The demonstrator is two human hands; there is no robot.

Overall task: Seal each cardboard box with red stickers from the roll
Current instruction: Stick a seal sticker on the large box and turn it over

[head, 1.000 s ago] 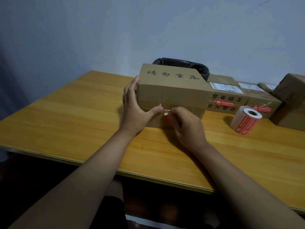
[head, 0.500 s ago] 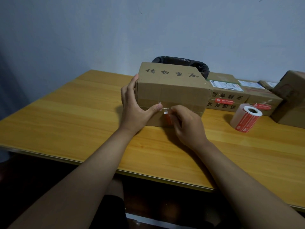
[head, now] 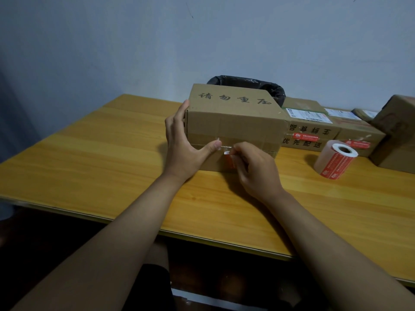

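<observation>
A cardboard box [head: 233,122] with black characters on top stands on the wooden table [head: 112,158], its flap seam facing me. My left hand [head: 184,144] holds the box's left end, fingers up its side and thumb pressed on the front seam. My right hand [head: 256,167] pinches a red sticker [head: 229,159] with a white end against the front face just below the seam. The roll of red stickers [head: 335,159] lies to the right of the box.
Behind and right of the box stand two sealed cardboard boxes [head: 314,135] with red stickers on their seams, and a larger box [head: 397,135] at the far right. A bin lined with a black bag [head: 247,83] sits behind the box by the wall.
Both hands have stayed at the box's front seam; the right hand's fingers shifted slightly with the sticker. The box has not moved.
</observation>
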